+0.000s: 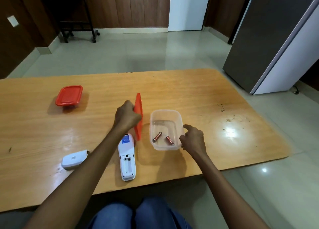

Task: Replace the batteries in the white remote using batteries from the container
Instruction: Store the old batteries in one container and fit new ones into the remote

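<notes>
Face-down on table (189,90), white remote (126,159), uncovered.

A: What colours are showing on the table (189,94)?

B: Its top is glowing honey-orange with a fine wood grain. At ten o'clock a red-lidded box (69,96) is sitting; at centre a red lid (139,114) is standing on edge.

A: And the container (166,129)?

B: Clear plastic, showing two coppery-red batteries (163,138). The remote (127,159) at six o'clock is showing white with a blue label; its cover (73,160) at eight o'clock is looking pale grey-white.
</notes>
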